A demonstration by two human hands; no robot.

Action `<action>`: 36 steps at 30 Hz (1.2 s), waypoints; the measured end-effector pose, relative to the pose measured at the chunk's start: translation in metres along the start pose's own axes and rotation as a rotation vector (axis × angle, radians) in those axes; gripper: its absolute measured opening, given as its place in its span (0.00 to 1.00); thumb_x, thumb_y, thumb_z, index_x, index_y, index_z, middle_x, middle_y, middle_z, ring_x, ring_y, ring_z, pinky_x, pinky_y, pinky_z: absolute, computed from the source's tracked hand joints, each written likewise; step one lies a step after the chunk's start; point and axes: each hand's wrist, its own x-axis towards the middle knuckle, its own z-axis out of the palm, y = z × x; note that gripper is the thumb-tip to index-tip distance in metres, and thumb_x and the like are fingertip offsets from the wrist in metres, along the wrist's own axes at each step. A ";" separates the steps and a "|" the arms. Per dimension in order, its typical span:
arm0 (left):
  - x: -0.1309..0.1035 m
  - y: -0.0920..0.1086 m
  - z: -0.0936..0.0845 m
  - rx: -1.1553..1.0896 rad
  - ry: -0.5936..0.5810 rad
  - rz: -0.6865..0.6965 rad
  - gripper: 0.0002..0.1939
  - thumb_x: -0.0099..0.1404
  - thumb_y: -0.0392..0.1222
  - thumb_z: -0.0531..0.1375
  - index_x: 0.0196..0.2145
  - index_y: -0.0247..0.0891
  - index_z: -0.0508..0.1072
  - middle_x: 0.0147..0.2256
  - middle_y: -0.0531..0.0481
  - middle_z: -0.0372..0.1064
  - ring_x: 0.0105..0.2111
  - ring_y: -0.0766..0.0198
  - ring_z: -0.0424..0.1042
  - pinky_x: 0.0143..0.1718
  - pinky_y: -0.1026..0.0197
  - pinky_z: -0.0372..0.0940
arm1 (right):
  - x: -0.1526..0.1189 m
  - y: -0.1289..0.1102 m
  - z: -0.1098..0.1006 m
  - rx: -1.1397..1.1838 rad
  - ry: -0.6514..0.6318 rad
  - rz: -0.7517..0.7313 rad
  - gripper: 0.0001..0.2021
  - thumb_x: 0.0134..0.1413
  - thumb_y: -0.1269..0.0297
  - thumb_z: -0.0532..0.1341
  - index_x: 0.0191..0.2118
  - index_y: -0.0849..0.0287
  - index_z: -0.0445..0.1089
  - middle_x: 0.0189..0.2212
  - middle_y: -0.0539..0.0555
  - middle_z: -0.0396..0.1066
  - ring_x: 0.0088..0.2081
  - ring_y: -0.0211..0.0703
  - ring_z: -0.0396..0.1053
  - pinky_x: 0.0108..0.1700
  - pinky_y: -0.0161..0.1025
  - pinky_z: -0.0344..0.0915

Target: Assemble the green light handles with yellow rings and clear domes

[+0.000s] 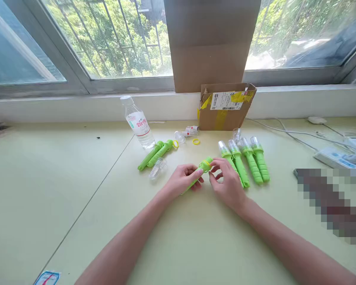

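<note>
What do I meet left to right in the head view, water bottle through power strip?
Water bottle, left hand, top of the held green stick, right hand, rightmost clear-capped green stick, power strip.

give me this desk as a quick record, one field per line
left hand: holding a green threaded handle
right hand: fingertips at its threaded end
left side: two uncapped green handles, loose clear plastic cap
right side: four clear-capped green handles
yellow rings: two loose
back: labelled plastic bottle, taped cardboard box
</note>
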 end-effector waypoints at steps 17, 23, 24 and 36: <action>-0.005 0.008 0.001 0.063 -0.051 -0.056 0.19 0.61 0.58 0.57 0.35 0.39 0.62 0.22 0.58 0.64 0.15 0.75 0.55 0.15 0.70 0.50 | -0.003 0.000 -0.001 -0.094 0.132 -0.097 0.06 0.54 0.76 0.58 0.34 0.57 0.63 0.39 0.55 0.69 0.28 0.36 0.68 0.25 0.35 0.68; -0.003 0.003 0.007 0.012 0.015 -0.049 0.18 0.58 0.54 0.62 0.33 0.40 0.58 0.27 0.53 0.72 0.17 0.70 0.66 0.15 0.70 0.55 | -0.004 -0.001 0.000 -0.115 0.140 -0.102 0.08 0.53 0.77 0.58 0.35 0.57 0.63 0.40 0.55 0.69 0.31 0.39 0.70 0.26 0.36 0.69; -0.003 0.002 0.007 -0.002 0.019 -0.047 0.18 0.58 0.54 0.62 0.32 0.39 0.59 0.28 0.51 0.73 0.19 0.69 0.68 0.16 0.69 0.57 | -0.004 -0.001 0.000 -0.117 0.135 -0.098 0.08 0.53 0.77 0.58 0.36 0.57 0.63 0.40 0.55 0.69 0.31 0.39 0.70 0.26 0.36 0.69; -0.001 0.001 0.003 0.033 -0.023 0.001 0.18 0.60 0.55 0.59 0.32 0.36 0.66 0.28 0.50 0.72 0.16 0.73 0.63 0.16 0.69 0.56 | -0.005 0.001 0.002 -0.123 0.139 -0.080 0.07 0.53 0.76 0.60 0.34 0.57 0.63 0.40 0.55 0.69 0.32 0.40 0.70 0.27 0.36 0.68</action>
